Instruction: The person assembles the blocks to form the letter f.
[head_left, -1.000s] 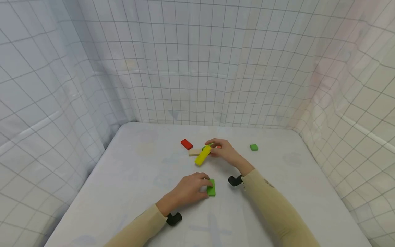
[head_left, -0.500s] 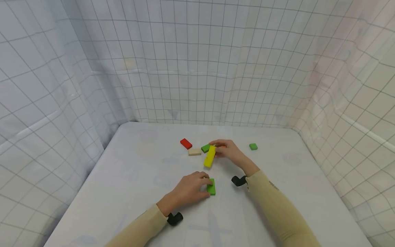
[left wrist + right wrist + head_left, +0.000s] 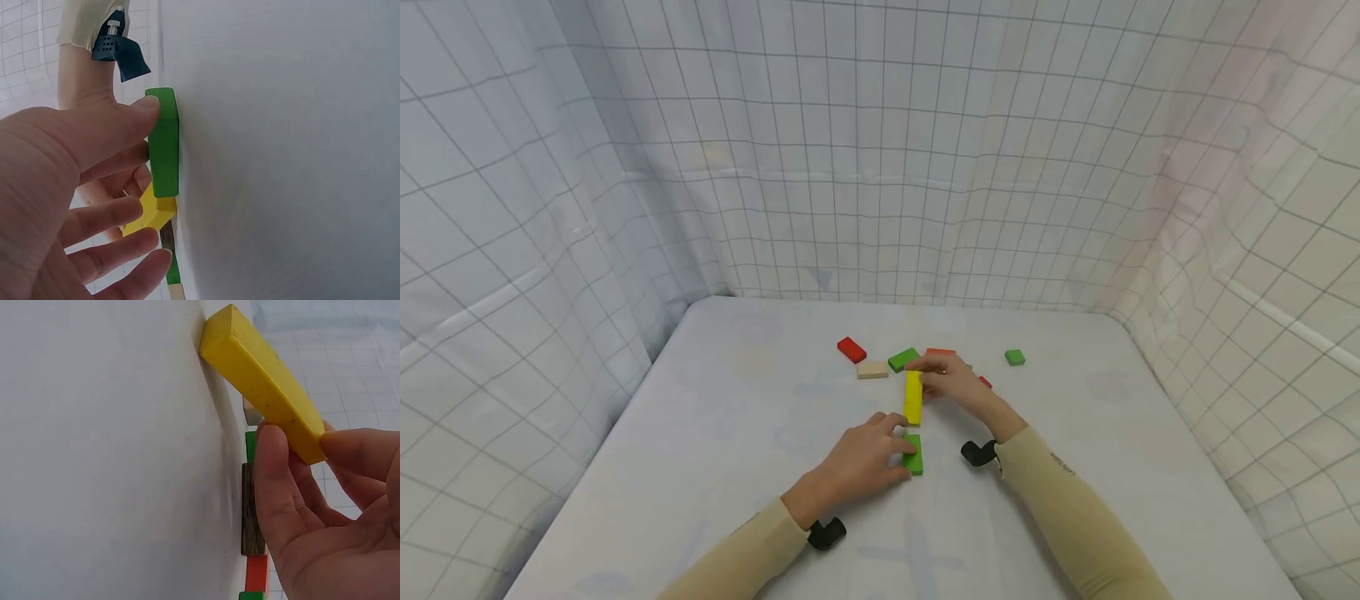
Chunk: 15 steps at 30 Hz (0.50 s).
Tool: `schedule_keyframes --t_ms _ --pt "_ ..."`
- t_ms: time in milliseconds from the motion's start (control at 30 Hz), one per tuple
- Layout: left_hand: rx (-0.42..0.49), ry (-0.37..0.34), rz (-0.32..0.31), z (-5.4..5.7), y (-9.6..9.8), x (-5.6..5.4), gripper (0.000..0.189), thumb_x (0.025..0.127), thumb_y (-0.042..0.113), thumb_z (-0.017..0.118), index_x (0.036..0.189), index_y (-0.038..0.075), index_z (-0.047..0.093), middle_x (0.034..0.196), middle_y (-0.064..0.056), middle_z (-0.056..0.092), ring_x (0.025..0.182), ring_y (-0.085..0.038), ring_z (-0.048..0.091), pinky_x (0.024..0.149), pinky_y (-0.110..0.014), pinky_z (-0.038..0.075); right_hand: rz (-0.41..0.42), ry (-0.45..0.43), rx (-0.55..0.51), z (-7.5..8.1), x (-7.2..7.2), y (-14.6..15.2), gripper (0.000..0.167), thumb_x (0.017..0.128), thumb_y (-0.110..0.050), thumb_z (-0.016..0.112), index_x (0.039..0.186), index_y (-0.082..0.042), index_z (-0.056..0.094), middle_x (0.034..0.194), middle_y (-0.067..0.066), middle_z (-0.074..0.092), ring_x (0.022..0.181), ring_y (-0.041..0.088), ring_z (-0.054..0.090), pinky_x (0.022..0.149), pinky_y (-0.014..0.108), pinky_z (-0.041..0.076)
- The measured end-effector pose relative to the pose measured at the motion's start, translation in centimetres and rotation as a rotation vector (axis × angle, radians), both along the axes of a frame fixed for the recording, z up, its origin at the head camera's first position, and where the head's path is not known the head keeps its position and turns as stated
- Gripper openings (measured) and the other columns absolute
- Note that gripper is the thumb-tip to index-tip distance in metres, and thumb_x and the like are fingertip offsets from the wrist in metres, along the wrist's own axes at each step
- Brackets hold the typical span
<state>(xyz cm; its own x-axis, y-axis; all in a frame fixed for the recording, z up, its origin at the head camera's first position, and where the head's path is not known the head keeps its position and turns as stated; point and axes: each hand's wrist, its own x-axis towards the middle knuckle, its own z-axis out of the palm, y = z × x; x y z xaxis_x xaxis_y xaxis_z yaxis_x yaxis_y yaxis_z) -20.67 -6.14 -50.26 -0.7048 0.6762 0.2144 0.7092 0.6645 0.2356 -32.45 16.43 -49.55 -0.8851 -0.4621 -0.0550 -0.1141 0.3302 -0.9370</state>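
A green block lies flat on the white table, and my left hand steadies it. In the left wrist view the thumb rests at one end of that block and the index finger on its upper face; the other fingers spread loosely. Just beyond it, my right hand pinches one end of a yellow block between thumb and fingers. The yellow block slants, its free end low near the tabletop and pointing toward the green block, as the right wrist view shows.
Behind the hands lie a red block, a natural wood block, another green block and an orange-red block. A dark brown block is partly hidden. Further right sits a small green block. Grid-patterned curtains enclose the table.
My right hand has brought the yellow block nearer to me and slightly right, turning it in line with the green block. The left hand stays on the green block.
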Motion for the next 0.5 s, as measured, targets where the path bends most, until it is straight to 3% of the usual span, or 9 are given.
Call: schedule_keyframes --t_ms 167,400,500 --pt "0.001 0.000 0.004 -0.5 -0.2 -0.2 0.029 0.086 0.042 0.080 0.111 0.028 0.079 0.147 -0.006 0.050 0.138 -0.025 0.042 0.085 -0.037 0.056 -0.017 -0.004 0.059 -0.7 0.3 -0.1 0.027 0.103 -0.015 0.059 0.127 -0.012 0.070 0.125 0.002 0.065 0.096 0.023 0.064 0.082 0.034 0.057" --pt "0.002 -0.058 0.001 -0.5 -0.4 -0.3 0.030 0.088 0.042 0.078 0.114 0.028 0.078 0.147 -0.006 0.052 0.141 -0.027 0.042 0.093 -0.043 0.054 -0.017 0.083 0.143 -1.3 0.8 -0.1 0.023 0.096 -0.012 0.069 0.116 -0.020 0.074 0.119 0.003 0.067 0.087 0.025 0.064 0.072 0.034 0.057" --pt "0.006 -0.078 0.002 -0.3 -0.4 -0.3 0.030 0.089 0.041 0.078 0.115 0.027 0.077 0.147 -0.005 0.053 0.141 -0.026 0.042 0.097 -0.043 0.051 -0.019 0.134 0.173 -1.3 1.1 -0.2 0.026 0.091 -0.010 0.073 0.116 -0.019 0.075 0.124 0.001 0.067 0.100 0.020 0.063 0.079 0.034 0.056"
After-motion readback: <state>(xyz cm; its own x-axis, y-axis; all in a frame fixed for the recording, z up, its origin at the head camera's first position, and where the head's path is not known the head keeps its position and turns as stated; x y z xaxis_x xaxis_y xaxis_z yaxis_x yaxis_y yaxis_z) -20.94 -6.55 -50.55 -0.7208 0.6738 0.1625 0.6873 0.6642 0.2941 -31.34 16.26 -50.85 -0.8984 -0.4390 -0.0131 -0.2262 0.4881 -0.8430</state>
